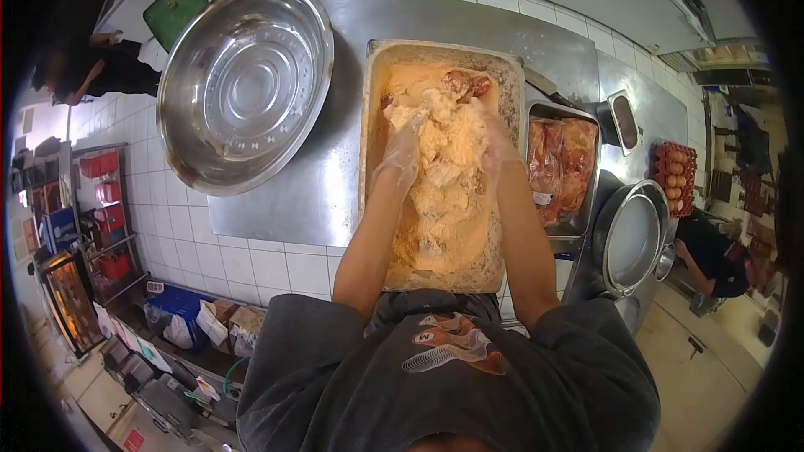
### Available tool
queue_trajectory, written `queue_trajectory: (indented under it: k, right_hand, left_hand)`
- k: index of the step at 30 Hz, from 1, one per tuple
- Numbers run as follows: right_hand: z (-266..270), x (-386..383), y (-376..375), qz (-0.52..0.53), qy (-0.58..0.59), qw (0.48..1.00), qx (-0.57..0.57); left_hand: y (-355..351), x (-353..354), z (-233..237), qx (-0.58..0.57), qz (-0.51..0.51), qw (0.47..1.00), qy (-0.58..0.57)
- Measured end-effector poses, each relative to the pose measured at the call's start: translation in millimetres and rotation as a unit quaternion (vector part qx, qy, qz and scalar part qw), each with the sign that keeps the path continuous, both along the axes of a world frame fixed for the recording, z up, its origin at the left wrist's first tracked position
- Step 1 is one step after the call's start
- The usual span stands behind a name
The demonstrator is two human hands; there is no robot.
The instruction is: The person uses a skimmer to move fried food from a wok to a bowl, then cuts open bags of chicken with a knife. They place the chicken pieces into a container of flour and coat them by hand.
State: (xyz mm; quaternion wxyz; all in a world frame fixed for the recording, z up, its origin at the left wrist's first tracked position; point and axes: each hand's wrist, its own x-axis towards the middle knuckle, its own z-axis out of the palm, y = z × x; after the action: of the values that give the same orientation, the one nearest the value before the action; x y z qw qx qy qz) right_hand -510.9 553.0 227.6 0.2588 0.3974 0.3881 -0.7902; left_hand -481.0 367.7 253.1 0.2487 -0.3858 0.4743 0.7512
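A deep rectangular tray holds orange-tinted flour and lumpy coated pieces of meat. Both my hands are inside it, in clear plastic gloves dusted with flour. My left hand curls against the left side of a heap of floured meat. On the heap's other side, my right hand is cupped against it, slightly blurred. Flour partly hides the fingers of both hands. Dark red, barely coated meat shows at the tray's far end.
Left of the tray stands a large steel basin. To the right are a pan of raw marinated meat, a small metal container, a round steel pot and an egg tray. Other people stand at far left and right.
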Motion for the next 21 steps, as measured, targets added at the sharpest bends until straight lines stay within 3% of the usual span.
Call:
queue_trajectory:
  k: [5,7,8,11,13,14,17,20,21]
  right_hand:
    - [23,4,0,-0.035,0.037,0.997,0.052]
    - [16,5,4,0.002,0.090,0.995,0.035]
    - [13,6,4,0.019,0.115,0.993,0.025]
    - [37,-13,-12,0.084,0.002,0.924,0.372]
    - [-35,-22,-8,0.148,0.046,0.855,0.495]
    - [-59,-29,-7,0.177,0.070,0.812,0.552]
    - [28,-40,-23,0.239,0.090,0.823,0.507]
    - [-6,-59,-29,0.185,0.074,0.788,0.583]
    - [-12,-64,-26,0.192,0.070,0.814,0.543]
  left_hand:
    - [10,5,31,-0.137,-0.091,0.986,0.034]
    - [9,3,49,-0.165,-0.151,0.974,0.035]
    - [7,5,45,-0.192,-0.126,0.972,0.050]
    - [5,12,0,-0.320,-0.061,0.943,0.067]
    - [21,6,-49,-0.463,-0.031,0.885,0.047]
    - [25,2,-66,-0.473,-0.005,0.879,0.061]
    - [24,-21,-94,-0.478,0.047,0.872,0.100]
    - [14,-39,-104,-0.403,0.034,0.909,0.098]
    - [7,-43,-104,-0.360,0.025,0.929,0.085]
